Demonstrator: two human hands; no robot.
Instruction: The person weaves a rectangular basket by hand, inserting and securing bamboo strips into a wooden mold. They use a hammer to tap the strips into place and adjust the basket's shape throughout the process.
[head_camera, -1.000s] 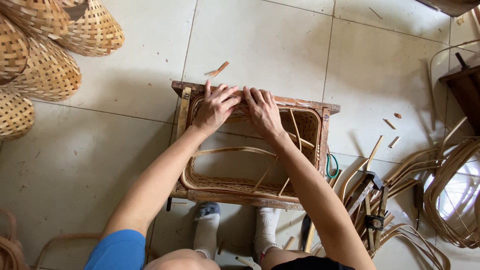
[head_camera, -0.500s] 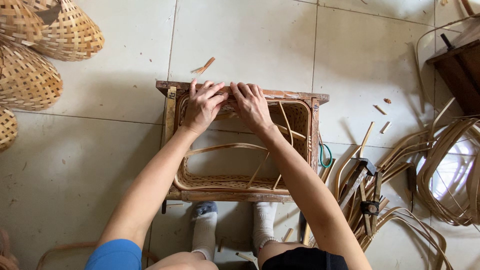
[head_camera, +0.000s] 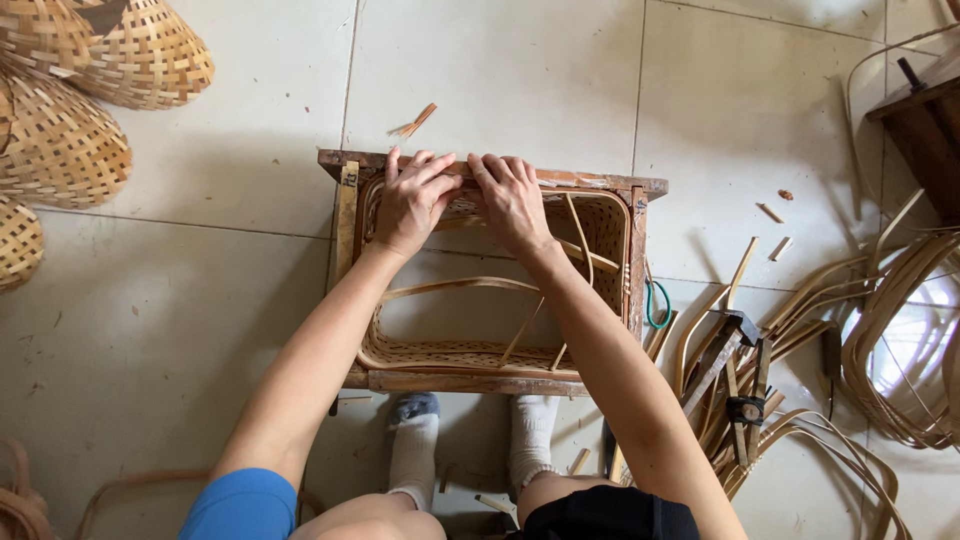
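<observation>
Both hands — left hand (head_camera: 412, 203), right hand (head_camera: 510, 200) — seemingly edged closer together.

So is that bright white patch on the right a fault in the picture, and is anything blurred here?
In the head view the white patch is glare off the glossy floor tiles among the coiled cane strips, not a fault. Light is soft daylight; the woven baskets cast a faint shadow. The left hand, right hand and wooden frame look sharp, with no obvious motion blur.
</observation>
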